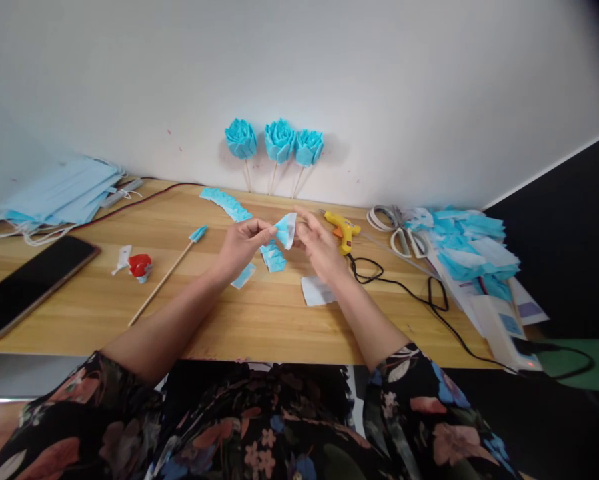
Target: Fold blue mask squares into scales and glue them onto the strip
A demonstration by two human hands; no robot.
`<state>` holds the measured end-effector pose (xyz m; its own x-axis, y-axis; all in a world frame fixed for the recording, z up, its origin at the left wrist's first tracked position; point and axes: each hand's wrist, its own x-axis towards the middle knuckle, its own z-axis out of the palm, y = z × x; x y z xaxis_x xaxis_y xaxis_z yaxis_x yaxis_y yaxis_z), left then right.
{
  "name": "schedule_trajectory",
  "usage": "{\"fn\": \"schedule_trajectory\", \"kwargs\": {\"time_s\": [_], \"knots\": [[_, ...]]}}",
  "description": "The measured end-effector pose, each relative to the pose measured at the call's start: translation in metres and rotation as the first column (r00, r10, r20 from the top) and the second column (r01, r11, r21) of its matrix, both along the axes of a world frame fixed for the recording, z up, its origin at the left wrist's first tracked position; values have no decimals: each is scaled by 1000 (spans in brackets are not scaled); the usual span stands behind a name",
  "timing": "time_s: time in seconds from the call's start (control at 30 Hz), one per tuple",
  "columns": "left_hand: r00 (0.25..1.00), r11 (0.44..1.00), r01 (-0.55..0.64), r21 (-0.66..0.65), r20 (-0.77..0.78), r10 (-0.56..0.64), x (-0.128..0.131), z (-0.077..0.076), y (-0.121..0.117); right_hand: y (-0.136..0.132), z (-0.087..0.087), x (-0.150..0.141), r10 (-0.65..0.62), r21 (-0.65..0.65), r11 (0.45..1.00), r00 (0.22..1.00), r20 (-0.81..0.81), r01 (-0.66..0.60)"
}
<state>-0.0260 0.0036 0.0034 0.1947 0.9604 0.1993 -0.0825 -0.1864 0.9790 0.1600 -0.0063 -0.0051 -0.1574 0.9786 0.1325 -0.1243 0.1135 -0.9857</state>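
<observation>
My left hand (247, 245) pinches the narrow, gathered end of a small blue-and-white fabric piece (285, 231), which fans out to a white edge on the right. At that white edge my right hand (319, 245) is half curled, its thumb and fingers on the fabric. Below the hands lie a strip of folded blue pieces (229, 203), a small blue scrap (243, 276) and a white fabric piece (317, 291), partly under my right wrist. A wooden stick (163, 280) with a blue bud tip (198, 234) rests left of my left hand.
Three blue fabric flowers (279, 141) on sticks lean against the wall. On the right are a yellow glue gun (343, 230) with a black cord, scissors (408, 241), tape, blue pieces (472, 247) and a power strip (504, 330). Masks (64, 190), a phone (34, 283) and a red wrapper (140, 265) lie left.
</observation>
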Motion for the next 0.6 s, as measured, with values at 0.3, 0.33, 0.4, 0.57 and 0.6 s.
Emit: {"fn": "schedule_trajectory", "kwargs": {"time_s": [0.3,0.33,0.4,0.57,0.6], "knots": [[999,1000,13,-4,-45,-14,1,1,-2,-1,-7,-6,7,75,997,996,90,-14],[998,1000,10,5,-64,-10,1,1,-2,0,-7,-6,0,91,996,995,104,-9],[995,1000,10,17,-97,-8,1,2,-2,0,-8,-6,-9,119,993,991,137,-7],[992,997,65,-40,-102,-69,2,2,-2,-1,-8,-6,1,152,988,983,184,-29],[992,997,70,-44,-104,-74,2,3,-3,-2,-8,-6,-1,154,988,981,194,-30]]}}
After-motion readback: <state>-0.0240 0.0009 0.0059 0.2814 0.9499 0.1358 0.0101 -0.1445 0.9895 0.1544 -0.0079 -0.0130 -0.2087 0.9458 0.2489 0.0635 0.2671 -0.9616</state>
